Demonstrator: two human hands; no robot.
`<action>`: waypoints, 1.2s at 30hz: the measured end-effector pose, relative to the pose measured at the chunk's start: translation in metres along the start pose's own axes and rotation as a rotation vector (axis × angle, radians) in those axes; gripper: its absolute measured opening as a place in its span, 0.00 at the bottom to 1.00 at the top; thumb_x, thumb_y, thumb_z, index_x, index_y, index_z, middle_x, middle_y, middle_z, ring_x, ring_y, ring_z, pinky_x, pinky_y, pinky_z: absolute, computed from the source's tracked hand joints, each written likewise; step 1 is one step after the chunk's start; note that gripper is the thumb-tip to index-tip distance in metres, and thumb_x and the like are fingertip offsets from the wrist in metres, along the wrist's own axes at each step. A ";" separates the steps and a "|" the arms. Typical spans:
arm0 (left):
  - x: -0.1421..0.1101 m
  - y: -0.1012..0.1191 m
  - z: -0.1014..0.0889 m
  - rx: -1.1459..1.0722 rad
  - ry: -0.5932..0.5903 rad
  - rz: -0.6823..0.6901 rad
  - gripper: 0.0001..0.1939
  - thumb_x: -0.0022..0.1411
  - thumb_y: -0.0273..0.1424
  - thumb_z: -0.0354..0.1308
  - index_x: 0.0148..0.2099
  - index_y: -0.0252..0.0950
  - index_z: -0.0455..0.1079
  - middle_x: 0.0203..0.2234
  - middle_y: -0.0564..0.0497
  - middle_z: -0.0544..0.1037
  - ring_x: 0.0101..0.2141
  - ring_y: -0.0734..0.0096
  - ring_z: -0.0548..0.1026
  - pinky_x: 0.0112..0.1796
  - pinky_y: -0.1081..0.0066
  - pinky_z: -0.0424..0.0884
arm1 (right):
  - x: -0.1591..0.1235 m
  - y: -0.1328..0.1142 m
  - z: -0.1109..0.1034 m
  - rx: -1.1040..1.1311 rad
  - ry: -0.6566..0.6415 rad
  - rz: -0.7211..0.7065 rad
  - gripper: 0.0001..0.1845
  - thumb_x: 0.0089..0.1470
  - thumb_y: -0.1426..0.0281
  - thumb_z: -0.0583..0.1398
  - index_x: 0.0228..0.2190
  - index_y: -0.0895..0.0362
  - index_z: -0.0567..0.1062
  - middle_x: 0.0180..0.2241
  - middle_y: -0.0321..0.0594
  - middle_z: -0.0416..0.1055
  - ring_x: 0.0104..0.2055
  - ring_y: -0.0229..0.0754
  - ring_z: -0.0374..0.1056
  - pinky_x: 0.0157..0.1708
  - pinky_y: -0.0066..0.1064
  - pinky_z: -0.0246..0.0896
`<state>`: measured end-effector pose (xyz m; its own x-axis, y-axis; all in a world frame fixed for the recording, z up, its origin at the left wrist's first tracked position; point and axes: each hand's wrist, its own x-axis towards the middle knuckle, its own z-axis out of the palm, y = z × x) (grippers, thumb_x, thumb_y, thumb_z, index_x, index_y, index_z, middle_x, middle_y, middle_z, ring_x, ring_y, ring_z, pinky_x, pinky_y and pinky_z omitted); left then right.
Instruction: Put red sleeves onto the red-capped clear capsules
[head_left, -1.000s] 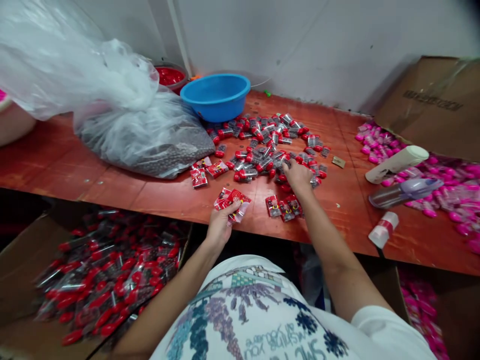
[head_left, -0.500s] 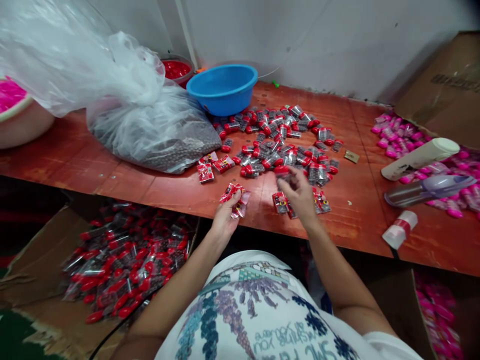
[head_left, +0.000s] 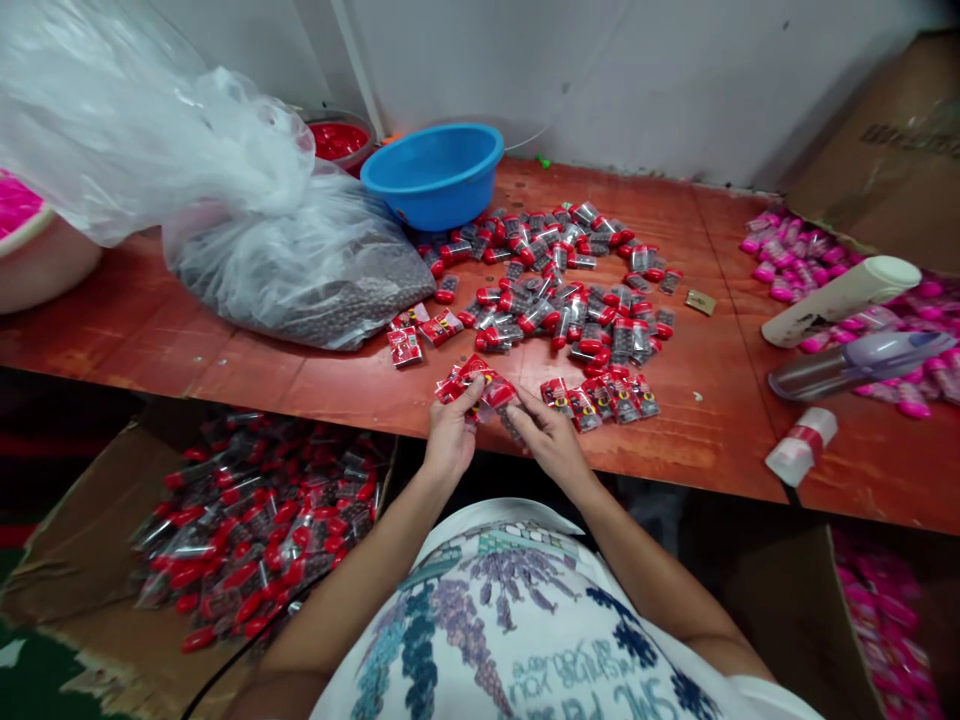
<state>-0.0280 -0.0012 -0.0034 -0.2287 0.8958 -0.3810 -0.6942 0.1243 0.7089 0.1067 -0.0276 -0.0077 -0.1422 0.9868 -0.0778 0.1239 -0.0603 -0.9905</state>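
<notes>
My left hand [head_left: 450, 437] is closed on a small stack of red printed plastic packets [head_left: 459, 382], held just above the table's front edge. Close against it, my right hand [head_left: 553, 440] pinches a small clear bottle with a red cap [head_left: 500, 394] at the packets; whether the bottle is inside one is unclear. Just right of my hands lies a row of red packets with bottles in them [head_left: 600, 400]. Beyond spreads a pile of red-capped bottles with dark beads [head_left: 536, 310]. A few loose red packets [head_left: 406, 347] lie to the left.
A clear bag of dark beads [head_left: 322, 285] and a blue basin [head_left: 435, 190] stand behind. On the right are a white tumbler [head_left: 832, 302], a clear drinking bottle [head_left: 817, 375], a roll [head_left: 802, 447] and pink bottles [head_left: 795, 255]. Below left sits a carton [head_left: 97, 500] of red-capped bottles.
My right hand has come from the bottle pile, left and toward me, to my left hand, with a red-capped bottle in it. My left hand stays on the packets.
</notes>
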 end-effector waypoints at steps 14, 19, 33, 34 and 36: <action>-0.017 0.011 0.007 0.310 -0.198 0.053 0.11 0.41 0.27 0.72 0.26 0.33 0.72 0.19 0.54 0.75 0.21 0.76 0.71 0.24 0.76 0.65 | -0.007 0.005 -0.007 0.039 0.008 -0.052 0.15 0.53 0.62 0.63 0.42 0.53 0.70 0.39 0.41 0.76 0.42 0.44 0.73 0.43 0.35 0.66; -0.016 0.014 0.003 0.361 -0.299 -0.006 0.12 0.40 0.26 0.72 0.29 0.32 0.74 0.24 0.50 0.78 0.26 0.71 0.74 0.29 0.74 0.70 | -0.007 0.006 -0.008 0.224 -0.010 0.008 0.14 0.52 0.61 0.63 0.39 0.54 0.69 0.34 0.38 0.77 0.37 0.41 0.74 0.36 0.31 0.67; -0.017 0.008 0.003 0.396 -0.321 -0.082 0.13 0.39 0.25 0.72 0.29 0.31 0.74 0.24 0.51 0.78 0.25 0.72 0.74 0.29 0.74 0.70 | -0.012 0.009 -0.008 0.251 0.047 0.076 0.17 0.54 0.58 0.61 0.43 0.52 0.70 0.26 0.32 0.73 0.19 0.33 0.63 0.16 0.22 0.56; -0.017 0.008 0.003 0.372 -0.316 -0.082 0.14 0.39 0.26 0.73 0.30 0.32 0.74 0.24 0.51 0.78 0.25 0.72 0.74 0.30 0.73 0.70 | -0.011 0.009 -0.008 0.261 0.044 0.084 0.18 0.54 0.58 0.60 0.45 0.52 0.70 0.25 0.31 0.72 0.18 0.32 0.61 0.15 0.22 0.55; -0.016 0.008 0.005 0.292 -0.266 -0.064 0.15 0.40 0.28 0.72 0.33 0.32 0.75 0.27 0.50 0.79 0.27 0.72 0.75 0.33 0.72 0.71 | -0.010 0.010 -0.010 0.239 0.056 0.059 0.21 0.55 0.59 0.60 0.50 0.50 0.70 0.29 0.32 0.73 0.20 0.32 0.63 0.16 0.22 0.57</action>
<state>-0.0265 -0.0125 0.0109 0.0201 0.9567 -0.2905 -0.4698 0.2656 0.8419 0.1188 -0.0371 -0.0156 -0.0863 0.9869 -0.1363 -0.1068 -0.1452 -0.9836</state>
